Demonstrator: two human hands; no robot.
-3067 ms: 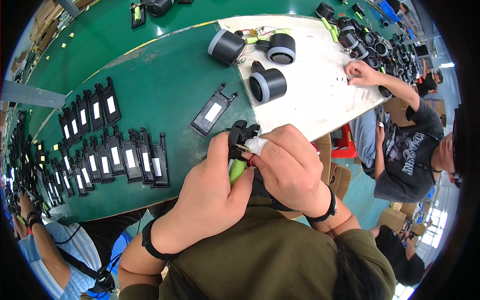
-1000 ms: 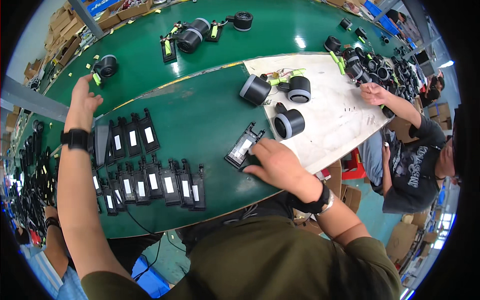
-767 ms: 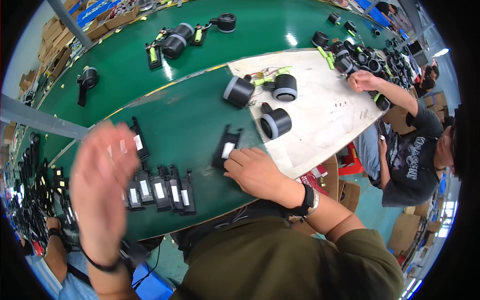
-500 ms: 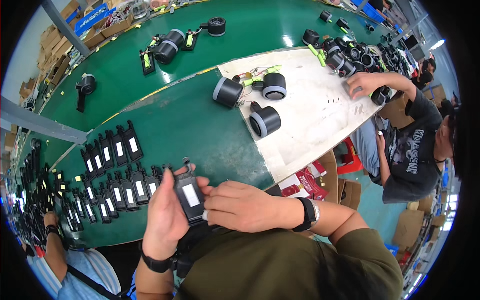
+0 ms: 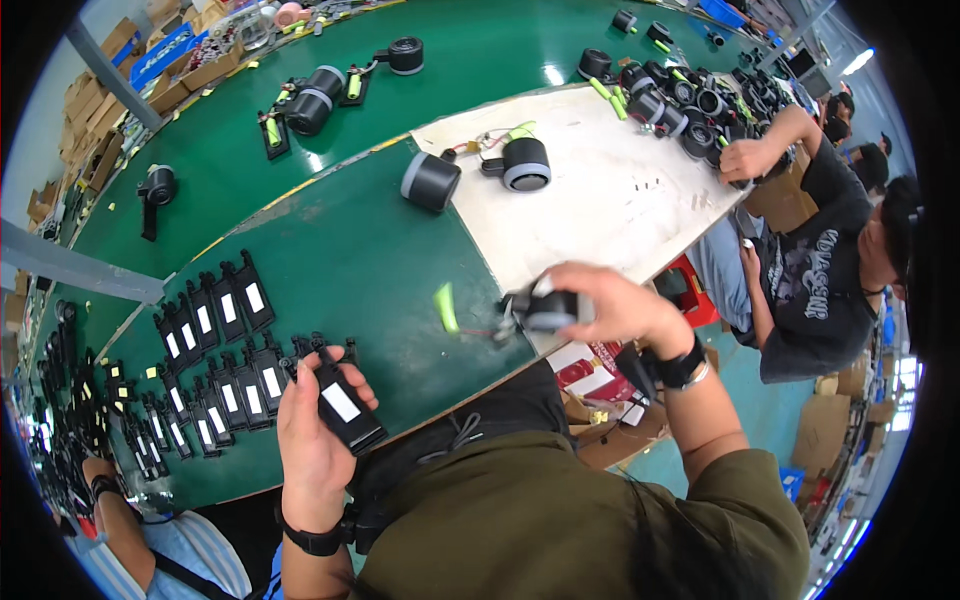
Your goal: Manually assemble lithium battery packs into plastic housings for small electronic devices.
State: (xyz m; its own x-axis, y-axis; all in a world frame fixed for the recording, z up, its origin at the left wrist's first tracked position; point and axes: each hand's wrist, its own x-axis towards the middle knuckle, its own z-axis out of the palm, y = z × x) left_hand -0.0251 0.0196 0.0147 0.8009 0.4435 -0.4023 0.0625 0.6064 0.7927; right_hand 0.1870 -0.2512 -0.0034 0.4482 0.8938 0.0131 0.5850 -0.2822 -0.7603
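Observation:
In my left hand point(image 5: 312, 440) is a flat black plastic housing point(image 5: 362, 425) with a white label, held tilted over the table's near edge. My right hand point(image 5: 625, 305) grips a black cylindrical unit point(image 5: 548, 312), smeared by motion, above the corner of the white board. From that unit a thin wire runs left to a bright green battery cell point(image 5: 446, 308). Two more cylinders with grey rings, a tilted one point(image 5: 432, 182) and one with wires point(image 5: 526, 165), rest farther off at the board's left part. Beside my left hand, similar labelled housings point(image 5: 230, 305) lie in rows.
The green table point(image 5: 400, 270) carries a white board point(image 5: 590, 200). On the right, a co-worker's hand point(image 5: 750, 160) is at a pile of cylinders point(image 5: 700, 100). Another person's arm point(image 5: 110, 500) is at lower left. Open cartons point(image 5: 625, 440) stand below the table.
My right hand has left the housing, moved right and picked up a cylindrical unit from the board, its battery cell trailing. My left hand keeps the housing, now lower and tilted.

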